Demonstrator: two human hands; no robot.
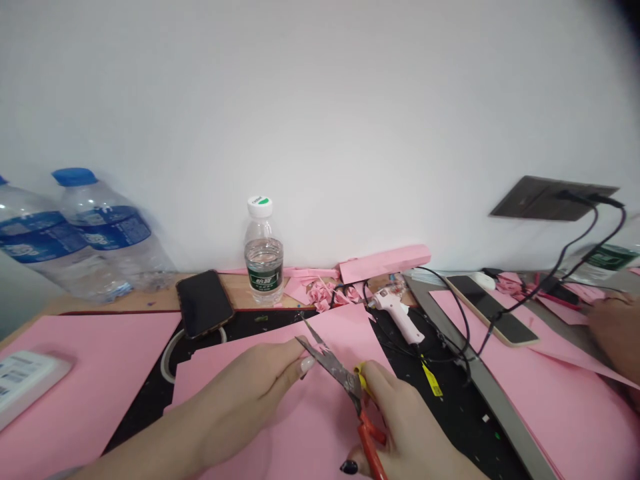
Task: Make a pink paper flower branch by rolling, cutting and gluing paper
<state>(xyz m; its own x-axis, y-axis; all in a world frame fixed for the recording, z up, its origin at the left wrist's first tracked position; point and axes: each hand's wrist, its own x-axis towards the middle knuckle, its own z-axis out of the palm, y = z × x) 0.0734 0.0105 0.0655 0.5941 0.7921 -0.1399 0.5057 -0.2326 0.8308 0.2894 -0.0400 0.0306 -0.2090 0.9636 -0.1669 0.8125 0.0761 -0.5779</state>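
Observation:
Scissors [345, 380] with red and yellow handles are in my right hand [400, 420], their blades parted and pointing up and left. My left hand [273, 380] is closed, thumb pressed against the fingers, right beside the blade tips. Whatever lies between those fingers is too small to make out. Both hands are above large pink paper sheets [320, 427] stacked on a black mat.
A small water bottle [264, 267], a dark phone [204, 303], pink scraps [325, 293] and a glue gun [397, 313] lie beyond. Large bottles [107, 227] stand left. Cables, another phone [493, 310] and another person's hand [617, 333] are right.

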